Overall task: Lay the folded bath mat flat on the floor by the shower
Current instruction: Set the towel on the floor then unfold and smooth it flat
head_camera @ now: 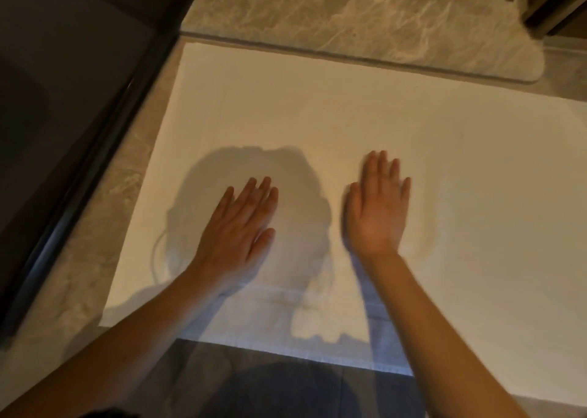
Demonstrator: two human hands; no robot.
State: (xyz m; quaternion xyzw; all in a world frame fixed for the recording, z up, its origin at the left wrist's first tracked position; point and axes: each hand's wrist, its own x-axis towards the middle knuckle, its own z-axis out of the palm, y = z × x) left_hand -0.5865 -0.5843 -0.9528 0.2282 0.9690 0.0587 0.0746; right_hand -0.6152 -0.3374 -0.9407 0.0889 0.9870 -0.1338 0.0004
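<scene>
A white bath mat [317, 106] lies spread out flat on the floor and fills most of the view. My left hand [236, 227] rests palm down on it, left of centre, fingers together and extended. My right hand [376, 206] also lies flat on the mat a little to the right, fingers slightly apart and a bit blurred. Neither hand holds anything. The shadow of my head falls across the mat around my left hand.
A marble raised threshold [349, 14] runs along the mat's far edge. A dark glass panel with a black frame [79, 150] stands at the left, with a strip of marble floor [82, 268] beside it. Dark floor [254, 382] shows at the near edge.
</scene>
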